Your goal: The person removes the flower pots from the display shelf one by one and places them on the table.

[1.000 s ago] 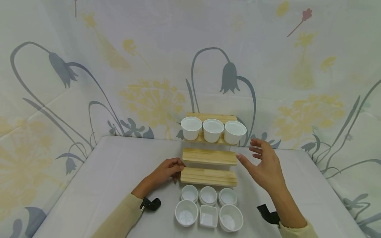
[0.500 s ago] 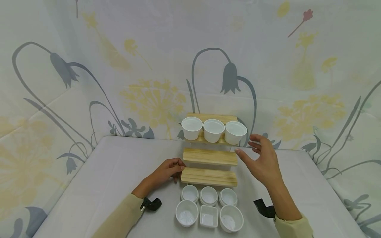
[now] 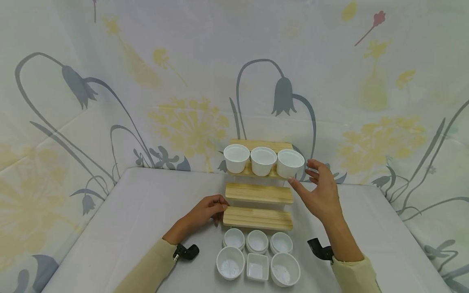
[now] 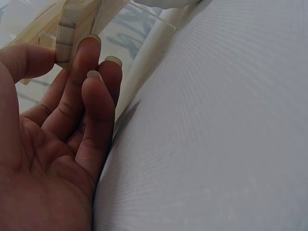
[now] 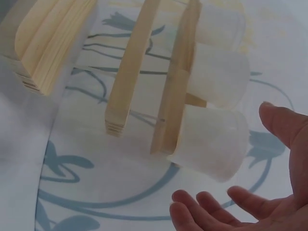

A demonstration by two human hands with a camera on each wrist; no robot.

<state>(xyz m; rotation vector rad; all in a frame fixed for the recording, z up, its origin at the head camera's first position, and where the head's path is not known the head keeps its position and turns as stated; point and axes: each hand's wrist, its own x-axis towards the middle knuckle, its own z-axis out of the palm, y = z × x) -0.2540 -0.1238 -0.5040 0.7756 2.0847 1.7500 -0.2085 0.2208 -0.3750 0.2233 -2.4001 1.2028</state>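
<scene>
A tiered wooden rack [image 3: 258,218] stands mid-table with white cups on its upper tier: a left cup [image 3: 236,158], a middle cup [image 3: 262,161] and a right cup [image 3: 290,163]. My left hand [image 3: 207,211] pinches the left end of the lowest board; in the left wrist view the thumb and a finger lie either side of the board end [image 4: 67,36]. My right hand [image 3: 322,195] is beside the right cup, fingers spread around it. In the right wrist view a gap shows between that cup [image 5: 211,142] and the thumb and fingers.
In front of the rack are several white dishes: small round ramekins [image 3: 257,241] in a row, then a square dish [image 3: 257,267] between two larger round bowls [image 3: 230,263]. A flower-patterned cloth [image 3: 198,81] hangs behind the white table [image 3: 146,203].
My right hand has moved up and to the left, closer to the right cup. The left hand stays at the lowest board, and the cups have not moved.
</scene>
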